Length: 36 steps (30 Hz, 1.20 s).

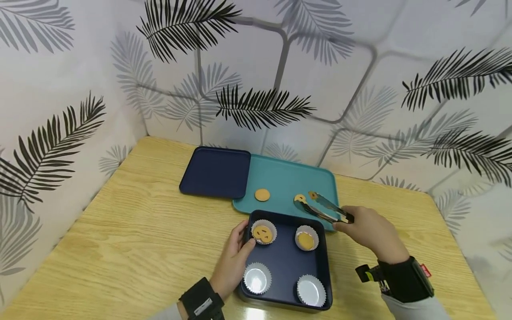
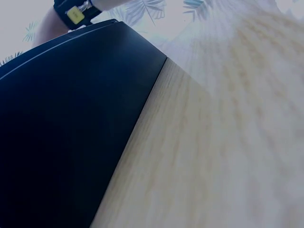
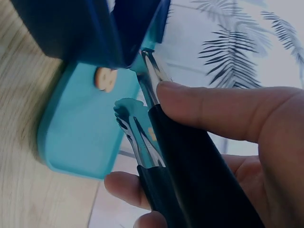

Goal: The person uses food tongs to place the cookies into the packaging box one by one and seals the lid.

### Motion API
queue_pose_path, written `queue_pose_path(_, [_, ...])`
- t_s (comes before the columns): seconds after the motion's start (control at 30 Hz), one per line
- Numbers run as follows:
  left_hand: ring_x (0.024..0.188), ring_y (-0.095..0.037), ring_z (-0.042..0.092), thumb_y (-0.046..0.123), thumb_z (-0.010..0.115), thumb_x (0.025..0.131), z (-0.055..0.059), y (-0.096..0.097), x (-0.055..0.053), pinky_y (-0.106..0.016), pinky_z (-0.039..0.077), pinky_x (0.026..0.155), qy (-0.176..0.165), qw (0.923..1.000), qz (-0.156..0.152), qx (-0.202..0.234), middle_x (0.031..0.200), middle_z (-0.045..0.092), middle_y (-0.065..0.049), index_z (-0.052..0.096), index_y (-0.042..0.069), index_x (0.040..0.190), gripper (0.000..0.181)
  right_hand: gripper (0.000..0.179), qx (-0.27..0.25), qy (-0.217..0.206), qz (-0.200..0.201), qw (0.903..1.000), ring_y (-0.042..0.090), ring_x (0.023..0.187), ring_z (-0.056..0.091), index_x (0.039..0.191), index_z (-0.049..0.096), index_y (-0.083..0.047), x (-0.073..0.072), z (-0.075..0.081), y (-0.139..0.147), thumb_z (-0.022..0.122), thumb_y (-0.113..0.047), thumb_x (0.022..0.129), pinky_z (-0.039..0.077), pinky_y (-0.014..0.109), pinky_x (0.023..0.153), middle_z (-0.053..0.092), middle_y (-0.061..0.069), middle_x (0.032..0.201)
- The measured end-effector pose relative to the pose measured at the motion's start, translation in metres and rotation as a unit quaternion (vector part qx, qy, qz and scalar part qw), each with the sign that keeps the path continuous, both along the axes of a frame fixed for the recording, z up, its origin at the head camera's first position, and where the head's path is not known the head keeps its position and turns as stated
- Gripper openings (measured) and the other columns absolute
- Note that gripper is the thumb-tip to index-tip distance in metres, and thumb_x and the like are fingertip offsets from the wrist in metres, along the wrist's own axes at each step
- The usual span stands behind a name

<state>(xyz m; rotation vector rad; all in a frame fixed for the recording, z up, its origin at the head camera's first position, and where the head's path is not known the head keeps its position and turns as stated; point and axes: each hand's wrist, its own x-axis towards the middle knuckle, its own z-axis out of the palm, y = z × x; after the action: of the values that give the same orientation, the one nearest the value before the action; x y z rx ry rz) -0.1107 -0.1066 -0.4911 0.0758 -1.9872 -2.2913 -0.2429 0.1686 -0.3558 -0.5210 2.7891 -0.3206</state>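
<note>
My right hand (image 1: 370, 231) holds metal tongs (image 3: 154, 78) with black handles, their arms spread apart. The tong tips reach over the teal tray (image 1: 280, 169), close to a ring-shaped cookie (image 1: 300, 198) and a small brown cookie (image 1: 313, 195). My left hand (image 1: 233, 262) grips the left wall of a dark blue square box (image 1: 286, 266), thumb at the rim. Inside, a pretzel-shaped cookie (image 1: 262, 234) lies in the back left paper cup, and a round yellow cookie (image 1: 306, 241) in the back right one. The front left cup (image 1: 257, 278) and front right cup (image 1: 311, 290) are empty.
A plain round cookie (image 1: 262, 195) lies on the teal tray's left part. The navy tray (image 1: 216, 171) overlaps that tray's left end. All stand on a wood-grain table (image 1: 132, 231), with a leaf-patterned curtain (image 1: 248, 58) behind and at both sides.
</note>
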Motion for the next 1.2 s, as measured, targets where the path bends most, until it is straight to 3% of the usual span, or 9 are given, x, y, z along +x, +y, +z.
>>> queue_pose_path(0.07, [0.151, -0.035, 0.021, 0.011, 0.047, 0.108, 0.0, 0.0, 0.0, -0.05, 0.019, 0.123, 0.0, 1.0, -0.003, 0.0, 0.163, 0.026, -0.021, 0.024, 0.0, 0.158, 0.056, 0.065, 0.01, -0.004, -0.002, 0.9999, 0.027, 0.082, 0.062, 0.139, 0.057, 0.003, -0.005, -0.002, -0.001, 0.071, -0.041, 0.093, 0.048, 0.04, 0.062, 0.068, 0.016, 0.104])
queue_pose_path(0.3, [0.152, -0.031, 0.02, 0.011, 0.046, 0.108, 0.001, 0.002, 0.0, -0.048, 0.019, 0.124, 0.0, 0.9999, -0.011, 0.004, 0.163, 0.026, -0.018, 0.023, 0.002, 0.158, 0.056, 0.059, 0.026, -0.003, -0.014, 0.9996, 0.025, 0.076, 0.058, 0.134, 0.063, 0.0, -0.012, -0.007, -0.006, 0.074, -0.038, 0.089, 0.044, 0.038, 0.056, 0.068, 0.015, 0.099])
queue_pose_path(0.63, [0.152, -0.033, 0.02, 0.011, 0.046, 0.108, -0.001, 0.001, 0.0, -0.048, 0.019, 0.124, -0.003, 0.9999, -0.009, -0.003, 0.163, 0.025, -0.019, 0.022, 0.0, 0.158, 0.056, 0.061, 0.028, -0.005, -0.006, 0.9996, 0.032, 0.089, 0.066, 0.137, 0.06, 0.003, -0.015, -0.011, -0.011, 0.072, -0.036, 0.091, 0.053, 0.044, 0.063, 0.065, 0.028, 0.123])
queue_pose_path(0.9, [0.152, -0.033, 0.019, 0.012, 0.046, 0.108, -0.001, 0.0, 0.001, -0.048, 0.018, 0.124, -0.001, 1.0, -0.007, -0.002, 0.164, 0.025, -0.019, 0.023, 0.001, 0.158, 0.056, 0.057, 0.016, 0.003, -0.009, 0.9998, 0.028, 0.082, 0.065, 0.136, 0.062, 0.001, -0.012, -0.013, -0.013, 0.072, -0.033, 0.092, 0.047, 0.037, 0.055, 0.064, 0.03, 0.125])
queue_pose_path(1.2, [0.152, -0.034, 0.019, 0.011, 0.046, 0.108, -0.002, -0.001, 0.001, -0.05, 0.018, 0.123, 0.001, 1.0, -0.006, -0.004, 0.163, 0.024, -0.02, 0.023, 0.0, 0.158, 0.056, 0.057, 0.006, 0.003, -0.016, 0.9999, 0.041, 0.099, 0.066, 0.137, 0.062, -0.001, -0.012, -0.02, -0.01, 0.071, -0.036, 0.094, 0.054, 0.047, 0.065, 0.062, 0.029, 0.13])
